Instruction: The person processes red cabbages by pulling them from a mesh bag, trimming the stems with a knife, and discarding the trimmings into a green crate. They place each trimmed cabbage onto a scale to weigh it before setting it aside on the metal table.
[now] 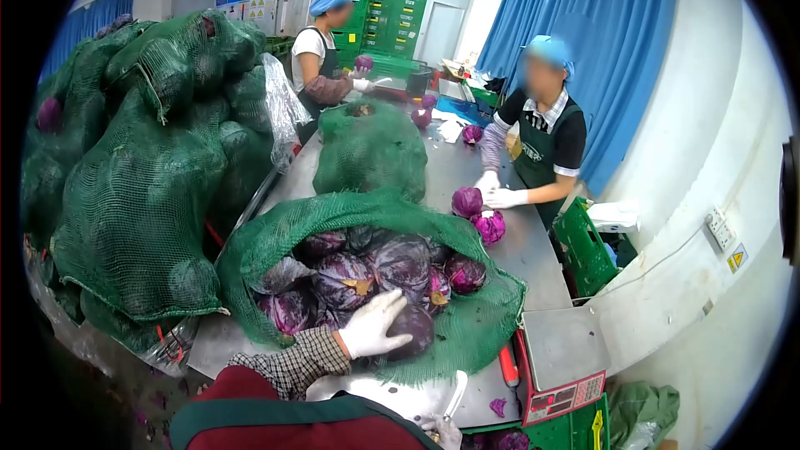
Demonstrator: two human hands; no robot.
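My left hand (375, 329), in a white glove, lies over a dark red cabbage (413, 333) at the front of an opened green mesh sack (275, 229). Its fingers are stretched out and the thumb stands apart, not wrapped round the cabbage. Several more red cabbages (342, 277) fill the sack, some with brownish, dry leaf patches. Low in the view, close to my body, my right hand (443, 432) is closed on a knife (456, 396) whose pale blade points up. My right hand is partly cut off by the bottom edge.
A red-framed scale (567, 358) sits at the table's right corner, above a green crate (575, 429). Another full sack (371, 150) stands behind mine; stacked sacks (137, 192) rise at left. Two co-workers in blue caps handle cabbages (488, 226) along the metal table (533, 258).
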